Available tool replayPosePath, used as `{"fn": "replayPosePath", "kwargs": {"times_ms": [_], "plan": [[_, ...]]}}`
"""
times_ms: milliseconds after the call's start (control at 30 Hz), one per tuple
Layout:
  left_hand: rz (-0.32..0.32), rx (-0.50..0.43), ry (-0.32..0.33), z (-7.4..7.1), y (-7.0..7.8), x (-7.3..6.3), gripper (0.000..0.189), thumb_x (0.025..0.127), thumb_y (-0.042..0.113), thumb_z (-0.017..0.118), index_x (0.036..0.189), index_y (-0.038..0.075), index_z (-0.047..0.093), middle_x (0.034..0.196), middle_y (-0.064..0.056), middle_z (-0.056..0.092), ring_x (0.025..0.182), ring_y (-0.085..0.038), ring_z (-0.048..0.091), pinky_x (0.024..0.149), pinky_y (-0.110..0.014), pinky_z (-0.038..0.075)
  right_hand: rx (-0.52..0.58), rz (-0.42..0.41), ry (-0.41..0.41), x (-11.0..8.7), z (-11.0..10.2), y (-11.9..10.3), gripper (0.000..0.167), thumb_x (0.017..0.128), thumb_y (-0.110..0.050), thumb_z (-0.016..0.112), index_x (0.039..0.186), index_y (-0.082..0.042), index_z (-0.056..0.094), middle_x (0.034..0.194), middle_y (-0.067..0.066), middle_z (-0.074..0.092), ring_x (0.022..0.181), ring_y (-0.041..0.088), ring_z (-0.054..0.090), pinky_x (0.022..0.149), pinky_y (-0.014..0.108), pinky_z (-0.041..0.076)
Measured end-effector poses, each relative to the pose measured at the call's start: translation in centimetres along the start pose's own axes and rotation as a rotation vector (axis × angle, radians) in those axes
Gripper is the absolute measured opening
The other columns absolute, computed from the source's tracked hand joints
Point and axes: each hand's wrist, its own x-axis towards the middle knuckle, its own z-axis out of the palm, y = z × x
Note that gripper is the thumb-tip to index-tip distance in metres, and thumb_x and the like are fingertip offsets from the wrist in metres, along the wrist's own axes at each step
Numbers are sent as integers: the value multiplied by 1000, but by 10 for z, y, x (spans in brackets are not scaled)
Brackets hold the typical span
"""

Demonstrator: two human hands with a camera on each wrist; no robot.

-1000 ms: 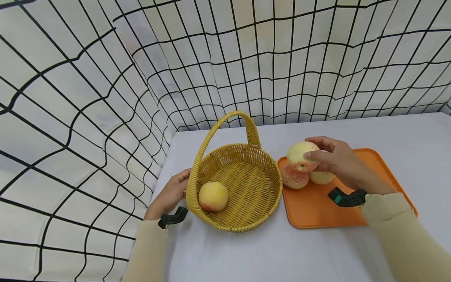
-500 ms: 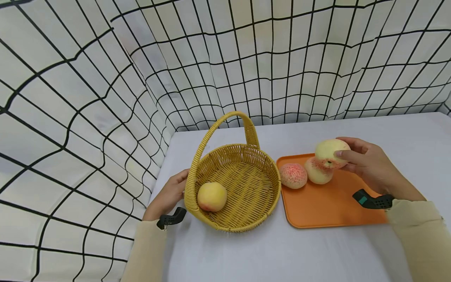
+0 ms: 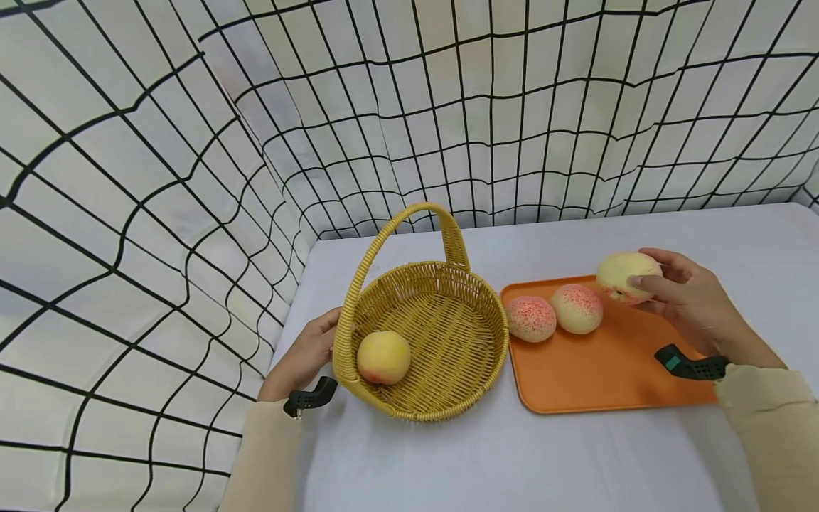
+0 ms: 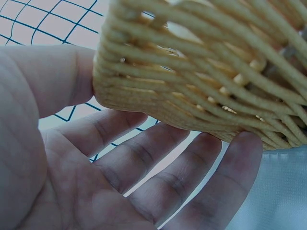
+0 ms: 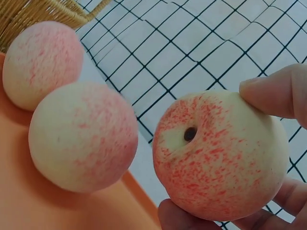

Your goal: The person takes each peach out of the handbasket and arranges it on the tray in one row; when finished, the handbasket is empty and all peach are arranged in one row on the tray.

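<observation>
My right hand (image 3: 694,302) grips a pale peach (image 3: 629,276) with red speckles, held over the back of the orange tray (image 3: 608,377). In the right wrist view, thumb and fingers pinch this peach (image 5: 220,155) from opposite sides, its dark stem hollow showing. Two pink-speckled peaches, one at the tray's left corner (image 3: 531,318) and another just right of it (image 3: 577,308), lie side by side. My left hand (image 3: 303,355) holds the left side of the yellow woven basket (image 3: 461,341); the left wrist view shows thumb and fingertips against its weave (image 4: 177,81). A yellow peach (image 3: 384,357) lies inside.
The basket's tall arched handle (image 3: 377,263) rises over its left part. Basket and tray stand close together on a white-covered table (image 3: 461,462). White cloth walls with a black grid (image 3: 441,128) enclose the back and left.
My right hand has moved right with its peach, from above the tray's left end. The second peach on the tray has come into full view. My left hand stays at the basket.
</observation>
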Motion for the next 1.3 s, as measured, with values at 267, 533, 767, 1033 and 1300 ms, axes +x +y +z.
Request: {"fn": "replayPosePath", "kwargs": {"times_ms": [267, 533, 767, 1033, 1300], "plan": [[-5, 7, 5, 0, 0, 0, 47, 111, 32, 51, 149, 6, 54, 140, -22, 59, 109, -19, 63, 87, -37, 57, -104, 64, 70, 3, -6, 14, 48, 100, -12, 71, 140, -22, 46, 122, -8, 53, 98, 4, 61, 77, 20, 59], [0, 3, -2, 0, 2, -1, 46, 111, 31, 51, 149, 5, 54, 137, -22, 60, 106, -19, 64, 85, -36, 58, -423, 61, 136, 3, -3, 27, 56, 98, -29, 76, 143, -30, 42, 128, -11, 47, 105, 5, 51, 81, 13, 54], [-6, 0, -2, 0, 2, -1, 46, 111, 29, 52, 150, 5, 53, 135, -23, 61, 102, -18, 65, 83, -34, 58, -516, 22, 169, 4, -1, 35, 69, 93, -28, 82, 149, -20, 42, 131, -9, 45, 105, 9, 48, 80, 9, 49], [-3, -9, -8, 0, 1, -1, 45, 111, 27, 52, 150, 4, 52, 132, -24, 61, 101, -17, 66, 82, -34, 58, -507, 0, 191, 3, 3, 43, 73, 90, -20, 85, 149, -16, 42, 134, -9, 43, 104, 6, 51, 80, 10, 49], [10, 8, -9, -1, 1, -1, 43, 112, 28, 51, 147, 3, 54, 125, -22, 62, 98, -19, 65, 82, -35, 58, -469, -58, 188, 0, 7, 44, 62, 92, -12, 81, 143, -21, 47, 125, -18, 44, 104, 5, 53, 80, 11, 51]]}}
